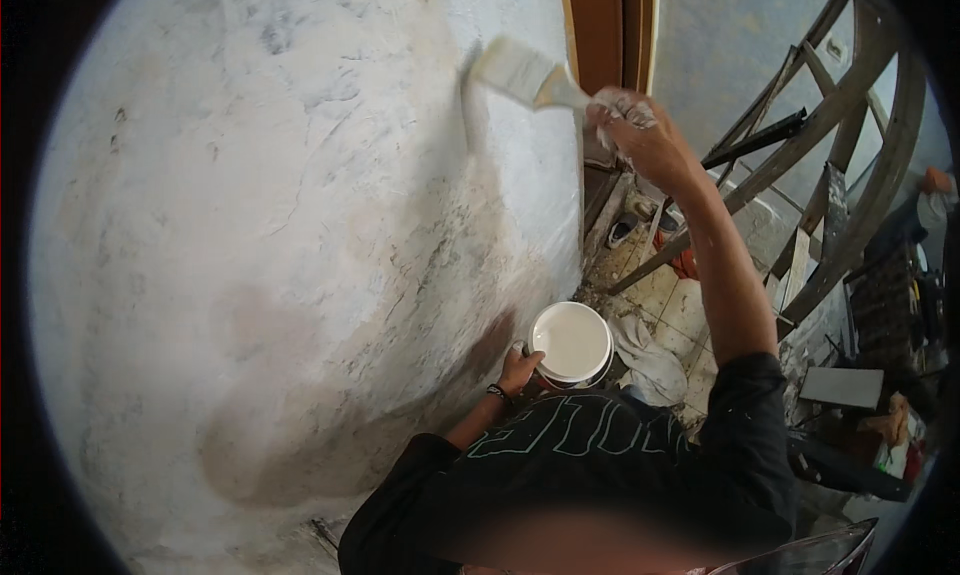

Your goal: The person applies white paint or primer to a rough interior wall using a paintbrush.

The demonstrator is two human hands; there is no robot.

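My right hand [632,125], spotted with white paint, is closed round the handle of a wide paintbrush [520,73]. The brush points left, with its pale bristles at the upper part of the rough, patchy white wall [300,205]. Whether the bristles touch the wall I cannot tell for sure. Low in front of my body, my left hand [519,369] grips the rim of a white bucket [606,325], thumb over the edge. Pale, whitish liquid fills part of the bucket. A dark band circles my left wrist.
Right of the wall stands a brown door frame [603,35]. A wooden ladder [850,105] leans at the right. On the tiled floor [655,285] lie a crumpled pale cloth [650,365] and a dark shoe [622,230]. Assorted clutter, including a grey-white box [842,386], sits at the far right.
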